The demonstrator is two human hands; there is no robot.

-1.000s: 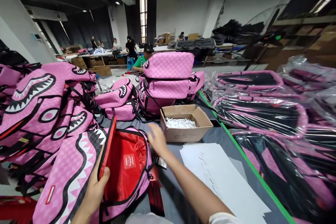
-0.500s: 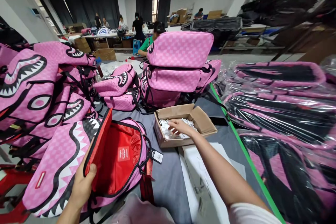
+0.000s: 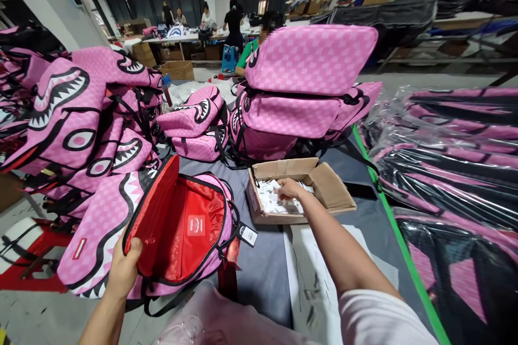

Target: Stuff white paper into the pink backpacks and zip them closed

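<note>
A pink checkered backpack [image 3: 101,210] with a shark-mouth print lies unzipped before me, its red lining [image 3: 198,199] showing. My left hand [image 3: 123,267] grips the rim of its front panel and holds it raised, thumb on the red inner side. A white hang tag [image 3: 247,235] lies beside the bag's top handle. To the right stands an open cardboard box [image 3: 279,219] of small white packets [image 3: 269,202]. My right hand [image 3: 290,190] reaches into it, fingers curled down and closed among the packets; whatever is between the fingertips is hidden.
Pink backpacks [image 3: 60,108] are heaped at the left, and more backpacks [image 3: 307,64] are stacked behind the box. Plastic-wrapped backpacks [image 3: 457,183] lie right of a green edge strip [image 3: 404,259]. White sheets [image 3: 315,280] lie below the box. A co-worker in green sits behind the stack.
My right hand has lowered into the packets, and its fingers have closed. My left hand keeps its hold on the backpack's panel. The whole view has shifted slightly.
</note>
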